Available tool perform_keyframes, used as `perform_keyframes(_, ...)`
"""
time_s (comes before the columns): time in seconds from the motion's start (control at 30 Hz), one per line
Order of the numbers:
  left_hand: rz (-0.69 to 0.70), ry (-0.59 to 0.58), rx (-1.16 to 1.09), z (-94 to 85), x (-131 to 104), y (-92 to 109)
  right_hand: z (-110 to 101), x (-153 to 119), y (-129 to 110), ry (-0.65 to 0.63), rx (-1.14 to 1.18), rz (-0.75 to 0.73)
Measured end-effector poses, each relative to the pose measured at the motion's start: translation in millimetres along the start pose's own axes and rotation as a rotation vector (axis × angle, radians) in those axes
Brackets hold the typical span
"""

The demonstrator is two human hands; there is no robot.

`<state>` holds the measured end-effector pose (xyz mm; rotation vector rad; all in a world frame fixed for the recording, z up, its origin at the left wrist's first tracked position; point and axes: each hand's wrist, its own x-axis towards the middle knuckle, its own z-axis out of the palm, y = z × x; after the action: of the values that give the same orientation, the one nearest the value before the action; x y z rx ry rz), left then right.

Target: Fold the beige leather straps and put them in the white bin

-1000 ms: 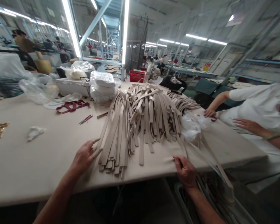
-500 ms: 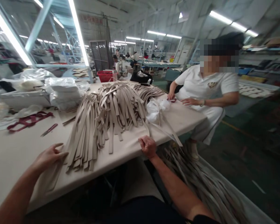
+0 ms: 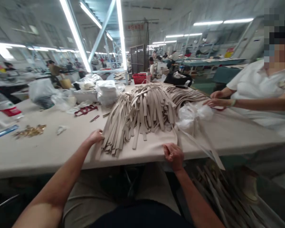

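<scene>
A big heap of beige strips [image 3: 144, 107] lies on the cloth-covered table [image 3: 68, 152], their ends hanging toward me. My left hand [image 3: 96, 136] is at the heap's left edge, fingers bent against the strips; its fingertips are partly hidden, so whether it grips one cannot be told. Near the table's front edge, my right hand [image 3: 173, 153] rests closed like a fist, just below a thin strip end; anything inside it is hidden. Right of the heap sits a clear plastic bag [image 3: 187, 115] with loose strips beside it.
On the left are gold-coloured pieces [image 3: 35, 130], a dark red strap [image 3: 86, 110], small snips [image 3: 94, 118] and plastic-wrapped packs [image 3: 106, 91]. A person in white [image 3: 258, 85] sits at the right with hands on the table. More strips [image 3: 218, 193] lie below the table's right side.
The view has turned left, so the table and heap appear further right. My left hand, earlier with fingers spread beside the strips, now has them bent in at the heap's edge. My right hand remains closed.
</scene>
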<state>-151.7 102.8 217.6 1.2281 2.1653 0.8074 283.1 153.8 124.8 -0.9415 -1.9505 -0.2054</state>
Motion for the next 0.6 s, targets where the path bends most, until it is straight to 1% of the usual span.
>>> perform_keyframes(0.1,-0.047,0.036,-0.270,-2.5,-5,-6,2,-2,7,0.004,0.037,-0.005)
perform_keyframes(0.17,-0.032,0.068,-0.422,-10.1,-14,-12,0,-6,12,-0.025,0.125,0.055)
perform_keyframes(0.2,-0.011,0.089,-0.509,-14.1,-21,-14,-1,-8,13,-0.040,0.205,0.123)
perform_keyframes(0.27,0.067,0.111,-0.774,-18.2,-39,-16,-8,-11,10,-0.062,0.406,0.339)
perform_keyframes(0.33,0.174,0.102,-1.042,-12.2,-62,-14,-16,-8,-4,-0.113,0.621,0.565)
perform_keyframes(0.37,0.230,0.073,-1.104,-4.4,-75,-10,-19,-5,-14,-0.175,0.730,0.648)
perform_keyframes(0.4,0.290,0.036,-1.071,6.5,-89,-5,-21,0,-26,-0.273,0.842,0.696)
perform_keyframes(0.43,0.352,-0.025,-0.940,20.5,-102,0,-22,7,-40,-0.402,0.958,0.712)
perform_keyframes(0.47,0.429,-0.094,-0.761,37.2,-115,5,-20,13,-54,-0.542,1.084,0.708)
perform_keyframes(0.53,0.620,-0.206,-0.379,77.2,-137,12,-11,26,-81,-0.788,1.353,0.709)
perform_keyframes(0.57,0.710,-0.245,-0.217,99.6,-145,12,-6,32,-93,-0.869,1.490,0.740)
perform_keyframes(0.6,0.787,-0.275,-0.087,122.9,-151,8,1,38,-103,-0.914,1.619,0.800)
